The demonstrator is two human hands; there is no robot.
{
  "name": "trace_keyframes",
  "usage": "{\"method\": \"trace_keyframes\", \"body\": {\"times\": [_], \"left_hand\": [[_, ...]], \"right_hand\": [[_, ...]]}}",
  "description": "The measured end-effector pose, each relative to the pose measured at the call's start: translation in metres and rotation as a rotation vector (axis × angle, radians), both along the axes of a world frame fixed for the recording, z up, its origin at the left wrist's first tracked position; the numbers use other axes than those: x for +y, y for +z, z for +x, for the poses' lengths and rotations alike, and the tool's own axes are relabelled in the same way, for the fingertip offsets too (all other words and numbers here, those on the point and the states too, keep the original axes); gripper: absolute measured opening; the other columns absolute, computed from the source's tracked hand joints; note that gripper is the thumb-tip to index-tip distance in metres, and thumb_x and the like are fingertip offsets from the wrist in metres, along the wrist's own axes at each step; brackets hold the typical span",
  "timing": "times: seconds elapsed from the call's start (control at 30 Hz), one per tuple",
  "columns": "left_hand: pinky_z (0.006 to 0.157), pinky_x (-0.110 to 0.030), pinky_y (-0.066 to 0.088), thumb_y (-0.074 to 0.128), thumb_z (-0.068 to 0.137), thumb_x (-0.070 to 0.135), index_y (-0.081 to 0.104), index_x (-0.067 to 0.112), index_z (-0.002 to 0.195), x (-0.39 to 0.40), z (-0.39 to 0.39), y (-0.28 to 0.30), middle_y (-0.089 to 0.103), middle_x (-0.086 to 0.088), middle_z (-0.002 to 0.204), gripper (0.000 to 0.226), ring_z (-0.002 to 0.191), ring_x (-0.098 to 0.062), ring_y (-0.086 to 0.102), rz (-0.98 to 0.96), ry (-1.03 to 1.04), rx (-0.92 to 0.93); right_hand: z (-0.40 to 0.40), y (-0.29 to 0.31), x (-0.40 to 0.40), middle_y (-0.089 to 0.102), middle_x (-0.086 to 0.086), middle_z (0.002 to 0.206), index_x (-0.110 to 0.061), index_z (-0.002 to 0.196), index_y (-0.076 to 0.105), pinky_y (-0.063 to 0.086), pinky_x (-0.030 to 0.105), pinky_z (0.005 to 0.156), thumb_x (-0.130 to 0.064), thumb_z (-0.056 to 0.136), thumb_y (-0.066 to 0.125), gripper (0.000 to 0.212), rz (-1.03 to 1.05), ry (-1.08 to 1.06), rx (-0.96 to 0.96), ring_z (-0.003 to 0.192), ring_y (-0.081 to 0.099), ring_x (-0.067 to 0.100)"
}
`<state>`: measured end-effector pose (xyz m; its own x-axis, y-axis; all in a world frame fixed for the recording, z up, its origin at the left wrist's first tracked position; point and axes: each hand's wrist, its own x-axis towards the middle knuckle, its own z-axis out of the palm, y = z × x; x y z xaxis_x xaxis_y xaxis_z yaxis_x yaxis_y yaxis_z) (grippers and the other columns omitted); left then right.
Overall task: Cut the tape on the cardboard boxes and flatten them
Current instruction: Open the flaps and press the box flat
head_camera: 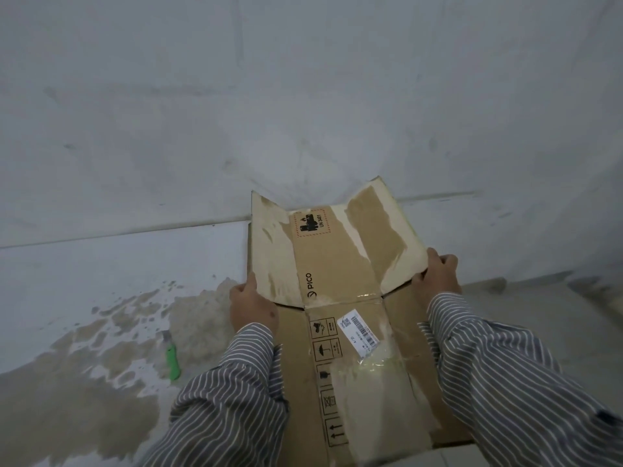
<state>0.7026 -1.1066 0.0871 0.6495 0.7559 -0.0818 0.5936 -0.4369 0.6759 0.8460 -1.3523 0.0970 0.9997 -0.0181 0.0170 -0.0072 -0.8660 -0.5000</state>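
- Fingers of my left hand (pixel 251 306) curl round the near corner of the left flap (pixel 273 254), thumb on top; my right hand (pixel 435 276) grips the near corner of the right flap (pixel 387 230) the same way, fingertips over its edge.
- I'd say the cardboard box (pixel 367 382) is mostly opened out: it lies on the pale floor (pixel 101 281) in front of me, its far end up against the wall (pixel 303 96), panels spread in one plane.
- Only the two far flaps stand tilted up in a shallow V either side of the centre panel; pressing them down looks like what is left for this box.
- Cutting seems done here, as the green utility knife (pixel 172 357) lies on the floor to my left, apart from the box and untouched.
- I can see no other boxes from here.
- Brown corrugated board, dull and creased; the flaps show torn pale patches where the surface layer has peeled.
- Glossy clear tape (pixel 377 360) is crinkled across the middle panel, beside a white barcode label (pixel 359 332).
- Brownish blotchy stain (pixel 84 382) spreads over the floor on my left.
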Motion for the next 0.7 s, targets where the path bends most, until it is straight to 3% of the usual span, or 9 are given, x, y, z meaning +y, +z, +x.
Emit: {"method": "trace_keyframes", "body": {"times": [0.13, 0.37, 0.53, 0.63, 0.7], "left_hand": [[0.098, -0.035, 0.039, 0.043, 0.093, -0.001, 0.034, 0.012, 0.147, -0.008, 0.025, -0.012, 0.043, -0.018, 0.133, 0.056, 0.115, -0.032, 0.049, -0.024, 0.011, 0.047], [0.107, -0.037, 0.034, 0.045, 0.094, 0.004, 0.032, 0.001, 0.146, -0.013, 0.033, -0.039, 0.038, -0.019, 0.143, 0.053, 0.126, -0.035, 0.043, -0.075, 0.025, 0.129], [0.100, -0.037, 0.038, 0.045, 0.094, 0.007, 0.040, 0.003, 0.138, -0.015, 0.033, -0.057, 0.044, -0.017, 0.139, 0.045, 0.119, -0.034, 0.048, -0.154, 0.062, 0.188], [0.110, -0.036, 0.029, 0.047, 0.093, 0.008, 0.027, 0.004, 0.147, -0.021, 0.029, -0.066, 0.031, -0.015, 0.151, 0.059, 0.133, -0.032, 0.037, -0.138, -0.025, 0.279], [0.110, -0.039, 0.029, 0.053, 0.090, 0.011, 0.028, 0.002, 0.145, -0.023, 0.028, -0.074, 0.032, -0.017, 0.148, 0.062, 0.132, -0.035, 0.036, -0.059, -0.059, 0.350]], "right_hand": [[0.028, -0.020, -0.012, 0.031, 0.016, 0.125, -0.005, 0.131, 0.038, 0.047, 0.038, 0.083, -0.004, 0.085, 0.053, 0.049, -0.002, 0.062, 0.059, 0.084, 0.049, 0.028], [0.058, -0.054, -0.035, 0.036, 0.024, 0.129, 0.005, 0.127, 0.039, 0.041, 0.035, 0.089, -0.003, 0.086, 0.054, 0.045, -0.038, 0.123, 0.192, 0.110, 0.046, 0.034], [0.071, -0.067, -0.046, 0.035, 0.023, 0.134, 0.003, 0.133, 0.036, 0.040, 0.036, 0.094, -0.006, 0.090, 0.050, 0.046, -0.095, 0.199, 0.223, 0.115, 0.044, 0.035], [0.071, -0.077, -0.049, 0.034, 0.021, 0.136, 0.001, 0.136, 0.033, 0.038, 0.037, 0.098, -0.012, 0.093, 0.046, 0.047, -0.174, 0.259, 0.230, 0.120, 0.041, 0.033], [0.069, -0.084, -0.049, 0.028, 0.021, 0.141, -0.002, 0.134, 0.036, 0.036, 0.039, 0.102, -0.021, 0.096, 0.044, 0.043, -0.262, 0.289, 0.248, 0.126, 0.034, 0.035]]}}
